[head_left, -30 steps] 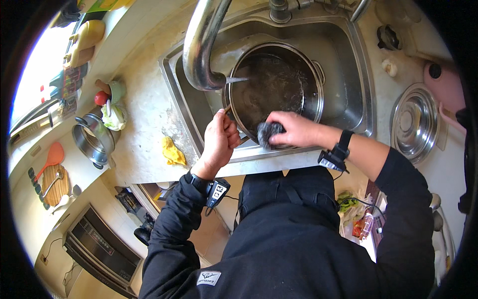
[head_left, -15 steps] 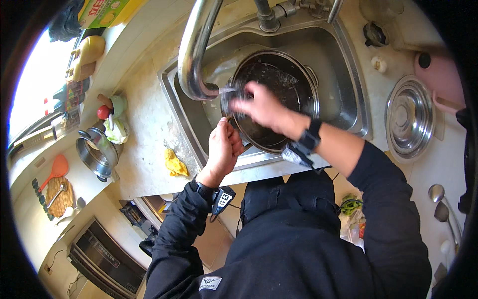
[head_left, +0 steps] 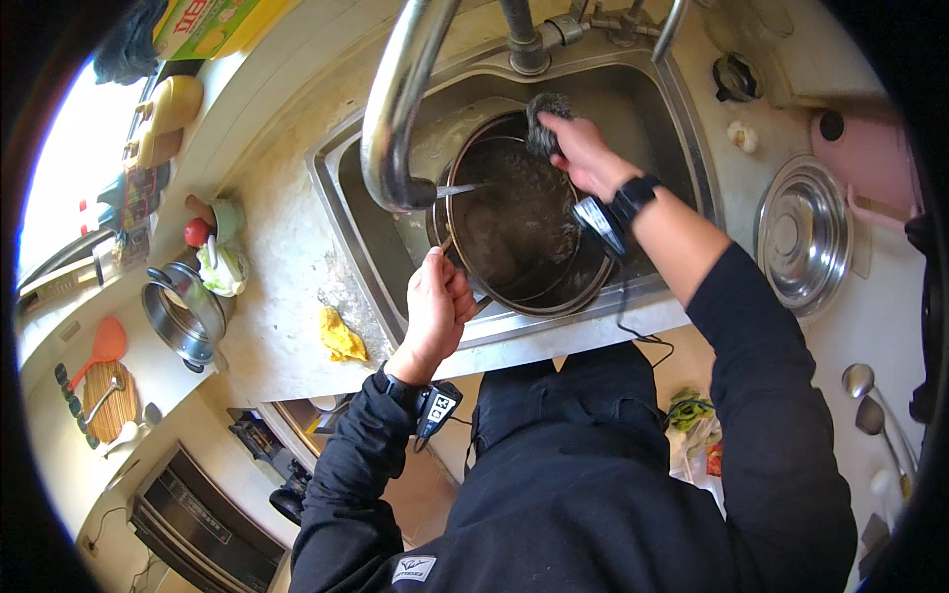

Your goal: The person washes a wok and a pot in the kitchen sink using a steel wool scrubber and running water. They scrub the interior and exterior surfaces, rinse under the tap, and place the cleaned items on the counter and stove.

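A round dark metal pot (head_left: 524, 227) sits in the steel sink with murky water in it, and looks tilted. At its left edge my left hand (head_left: 440, 301) is closed around what appears to be the pot's side handle; the fingers hide most of it. My right hand (head_left: 588, 153) pinches a grey steel wool scrubber (head_left: 546, 124) above the pot's far edge. A thin stream of water runs from the faucet (head_left: 400, 148) into the left part of the pot.
The sink (head_left: 633, 84) surrounds the pot. A yellow cloth (head_left: 341, 334) lies on the left counter, near a steel pot (head_left: 188, 316). On the right are a steel basin (head_left: 806, 232), a pink container (head_left: 870, 163) and ladles (head_left: 860, 381). A cable hangs from my right wrist device (head_left: 600, 225).
My right hand has moved from the pot's left side to its far edge with the scrubber. The pot looks more tilted, and the water in it is moving. My left hand stays at the handle.
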A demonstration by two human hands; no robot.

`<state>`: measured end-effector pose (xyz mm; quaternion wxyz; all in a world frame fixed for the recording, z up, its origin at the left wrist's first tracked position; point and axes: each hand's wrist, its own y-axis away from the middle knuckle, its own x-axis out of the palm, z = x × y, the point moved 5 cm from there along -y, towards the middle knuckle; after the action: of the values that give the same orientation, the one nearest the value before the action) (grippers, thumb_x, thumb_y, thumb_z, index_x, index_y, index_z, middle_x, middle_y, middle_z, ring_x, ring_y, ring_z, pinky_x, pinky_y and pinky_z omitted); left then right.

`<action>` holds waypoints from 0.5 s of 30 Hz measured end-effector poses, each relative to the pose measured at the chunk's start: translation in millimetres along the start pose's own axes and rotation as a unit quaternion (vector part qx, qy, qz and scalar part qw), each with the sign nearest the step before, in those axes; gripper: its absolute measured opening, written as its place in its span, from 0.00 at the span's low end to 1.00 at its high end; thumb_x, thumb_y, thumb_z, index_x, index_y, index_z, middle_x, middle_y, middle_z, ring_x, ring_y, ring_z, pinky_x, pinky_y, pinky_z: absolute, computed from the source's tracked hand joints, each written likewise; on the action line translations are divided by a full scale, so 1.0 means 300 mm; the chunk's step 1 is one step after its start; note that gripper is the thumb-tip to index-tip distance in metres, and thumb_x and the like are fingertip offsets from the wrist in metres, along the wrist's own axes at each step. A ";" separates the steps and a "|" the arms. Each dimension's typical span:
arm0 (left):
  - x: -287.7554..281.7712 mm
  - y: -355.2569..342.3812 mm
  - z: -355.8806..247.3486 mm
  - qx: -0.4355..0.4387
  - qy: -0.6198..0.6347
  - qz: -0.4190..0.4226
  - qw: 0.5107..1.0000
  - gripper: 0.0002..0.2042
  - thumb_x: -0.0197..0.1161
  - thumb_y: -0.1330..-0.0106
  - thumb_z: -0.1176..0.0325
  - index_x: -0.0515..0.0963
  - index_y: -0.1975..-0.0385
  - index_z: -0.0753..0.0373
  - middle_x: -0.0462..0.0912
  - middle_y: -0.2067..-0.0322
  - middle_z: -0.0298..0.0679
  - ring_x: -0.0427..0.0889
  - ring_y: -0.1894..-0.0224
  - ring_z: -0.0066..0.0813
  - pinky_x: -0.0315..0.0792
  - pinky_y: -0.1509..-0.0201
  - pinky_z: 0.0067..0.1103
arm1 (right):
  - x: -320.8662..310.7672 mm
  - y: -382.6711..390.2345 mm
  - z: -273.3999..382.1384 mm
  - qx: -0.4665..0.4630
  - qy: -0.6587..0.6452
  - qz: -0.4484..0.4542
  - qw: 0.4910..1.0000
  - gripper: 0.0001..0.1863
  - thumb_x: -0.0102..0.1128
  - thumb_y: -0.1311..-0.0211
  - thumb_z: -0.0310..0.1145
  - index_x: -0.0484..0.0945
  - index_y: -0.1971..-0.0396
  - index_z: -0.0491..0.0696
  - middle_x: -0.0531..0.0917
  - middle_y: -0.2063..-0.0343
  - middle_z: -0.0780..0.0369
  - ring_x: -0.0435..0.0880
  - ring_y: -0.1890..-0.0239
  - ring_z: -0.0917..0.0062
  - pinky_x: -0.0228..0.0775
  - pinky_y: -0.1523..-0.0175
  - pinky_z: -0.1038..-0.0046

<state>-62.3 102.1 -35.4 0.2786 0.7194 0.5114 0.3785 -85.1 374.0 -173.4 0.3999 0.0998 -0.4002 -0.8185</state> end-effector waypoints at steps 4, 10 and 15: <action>-0.010 0.002 -0.003 -0.016 -0.009 -0.018 1.000 0.20 0.44 0.22 0.51 0.57 0.79 0.51 0.52 0.86 0.27 0.48 0.87 0.17 0.46 0.84 0.19 | 0.038 0.121 -0.082 -0.271 0.501 0.085 0.818 0.23 0.69 0.45 0.40 0.76 0.54 0.44 0.82 0.62 0.56 0.82 0.60 0.64 0.75 0.54 0.64; 0.000 0.005 -0.014 -0.017 -0.022 -0.024 0.999 0.21 0.43 0.23 0.52 0.55 0.80 0.51 0.51 0.86 0.26 0.49 0.87 0.18 0.46 0.84 0.19 | 0.102 0.105 -0.269 -0.255 0.766 0.173 0.565 0.15 0.55 0.42 0.29 0.78 0.53 0.45 0.78 0.52 0.53 0.77 0.48 0.58 0.77 0.48 0.59; -0.015 0.004 -0.009 -0.015 -0.009 -0.033 0.999 0.20 0.43 0.23 0.52 0.55 0.80 0.51 0.51 0.86 0.25 0.48 0.87 0.17 0.46 0.84 0.19 | 0.099 0.233 -0.071 -0.407 0.569 0.122 0.704 0.19 0.65 0.46 0.33 0.73 0.55 0.46 0.75 0.52 0.55 0.76 0.47 0.56 0.76 0.49 0.57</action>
<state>-64.7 97.6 -34.1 0.3065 0.7014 0.5265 0.3698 -54.2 314.7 -131.5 0.6494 0.3242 0.2667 -0.6341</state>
